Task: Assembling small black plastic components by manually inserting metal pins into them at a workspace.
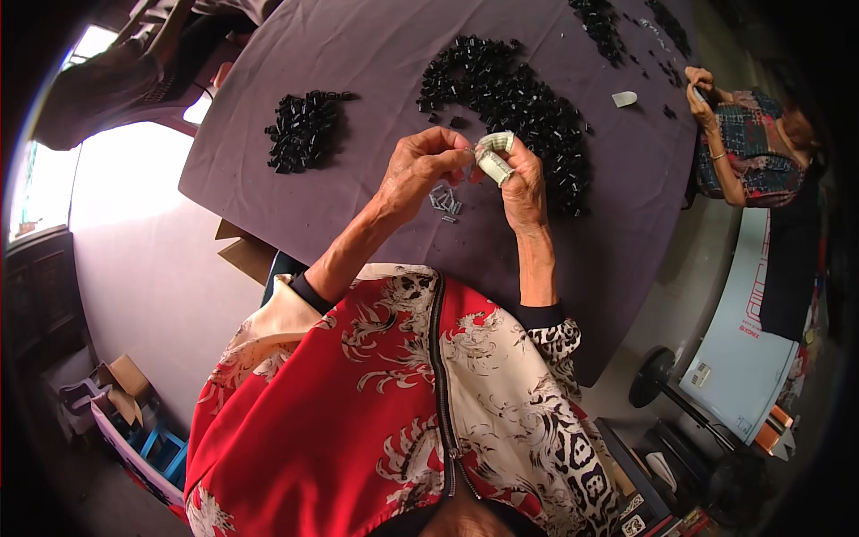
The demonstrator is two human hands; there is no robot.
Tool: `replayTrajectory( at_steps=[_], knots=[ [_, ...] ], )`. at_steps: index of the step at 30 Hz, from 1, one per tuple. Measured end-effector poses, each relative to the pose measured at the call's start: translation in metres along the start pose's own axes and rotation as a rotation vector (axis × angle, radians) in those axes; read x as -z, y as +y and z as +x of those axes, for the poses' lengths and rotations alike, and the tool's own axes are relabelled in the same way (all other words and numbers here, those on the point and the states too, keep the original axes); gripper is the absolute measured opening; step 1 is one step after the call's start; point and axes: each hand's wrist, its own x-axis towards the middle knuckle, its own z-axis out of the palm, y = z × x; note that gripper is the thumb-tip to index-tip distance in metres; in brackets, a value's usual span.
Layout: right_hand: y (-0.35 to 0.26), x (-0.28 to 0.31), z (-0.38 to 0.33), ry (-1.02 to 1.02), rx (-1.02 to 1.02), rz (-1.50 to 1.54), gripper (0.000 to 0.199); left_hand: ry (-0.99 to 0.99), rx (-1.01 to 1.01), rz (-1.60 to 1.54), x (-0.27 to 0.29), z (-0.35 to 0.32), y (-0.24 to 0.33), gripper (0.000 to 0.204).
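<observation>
My left hand is pinched closed over the dark cloth, its fingertips meeting those of my right hand. Pale finger covers sit at the thumb and forefinger of the right hand, which is also closed in a pinch. Whatever is between the fingertips is too small to make out. Just below the hands lies a little heap of small clear or silvery pieces. A large curved pile of small black parts spreads beyond and to the right of my hands. Farther left is a smaller black pile.
Grey-purple cloth covers the table. More black parts and a pale finger-cover-like piece lie at the far right. One person is at the right edge, another at upper left. A fan-like black stand is lower right.
</observation>
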Motion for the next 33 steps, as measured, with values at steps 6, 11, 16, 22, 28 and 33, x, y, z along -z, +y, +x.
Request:
replayTrajectory(
  at_steps=[6, 11, 16, 22, 28, 33],
  knots=[
    [-0.004, 0.004, -0.001, 0.011, -0.02, -0.139, 0.01, 0.019, -0.009, 0.06, 0.003, 0.001, -0.003, 0.006],
    [-0.003, -0.001, -0.002, 0.028, 0.034, -0.208, 0.009, 0.0, -0.016, 0.162, 0.003, 0.001, -0.002, 0.006],
    [0.0, 0.001, 0.001, 0.176, 0.055, -0.113, 0.008, 0.028, 0.011, 0.239, 0.011, 0.002, -0.011, 0.01],
    [0.017, 0.005, 0.0, 0.092, 0.075, -0.448, 0.009, 0.141, -0.083, 0.418, 0.015, -0.005, -0.008, 0.018],
    [-0.002, 0.009, -0.005, 0.126, 0.055, -0.413, 0.011, 0.015, -0.013, 0.087, 0.019, 0.001, -0.014, 0.018],
    [-0.019, 0.0, -0.007, 0.097, 0.112, -0.443, 0.011, -0.002, 0.042, -0.087, 0.014, -0.003, -0.009, 0.014]
  ],
)
